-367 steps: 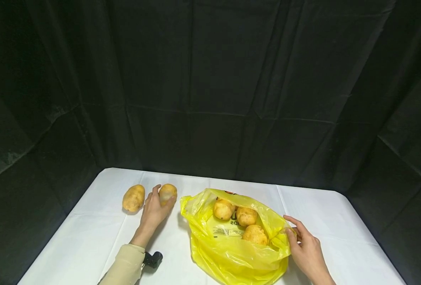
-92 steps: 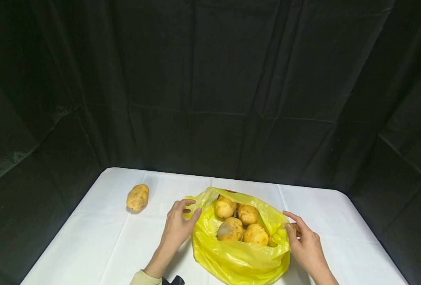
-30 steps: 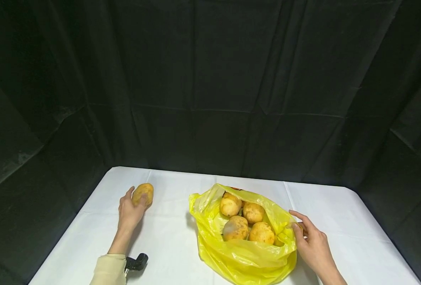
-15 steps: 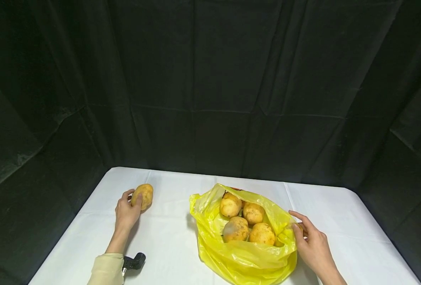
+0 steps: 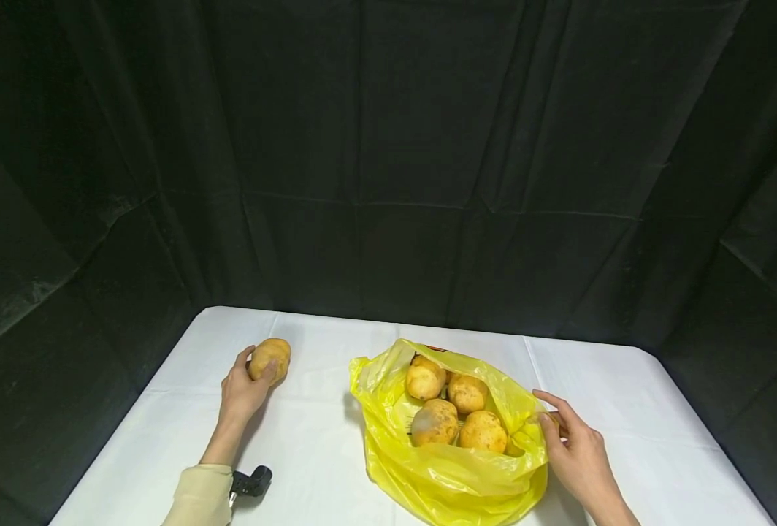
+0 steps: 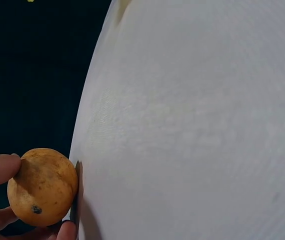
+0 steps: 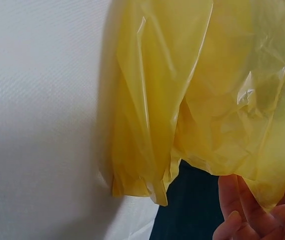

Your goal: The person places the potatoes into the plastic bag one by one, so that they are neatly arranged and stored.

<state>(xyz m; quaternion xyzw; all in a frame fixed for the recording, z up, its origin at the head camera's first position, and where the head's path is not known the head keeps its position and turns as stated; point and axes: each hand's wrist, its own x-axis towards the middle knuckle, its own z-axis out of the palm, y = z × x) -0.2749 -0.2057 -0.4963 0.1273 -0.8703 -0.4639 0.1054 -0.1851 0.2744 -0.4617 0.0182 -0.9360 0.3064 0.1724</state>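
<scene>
At the far left of the table, my left hand grips a potato between thumb and fingers. In the left wrist view that potato shows a dark spot, with the thumb on one side and fingers below. A yellow plastic bag lies with its mouth spread toward me. Several potatoes sit inside, including one potato near the front. My right hand pinches the bag's right rim. From the right wrist, the bag's yellow film hangs down to the fingertips, its contents out of sight.
A white cloth covers the table. Black curtains stand behind it and along both sides. A small black device is strapped at the left wrist, beside the beige sleeve.
Since the earliest frames, one more potato has gone into the bag. My left hand then moved left to the last table potato and now shifts it slightly right. The right hand keeps its pinch.
</scene>
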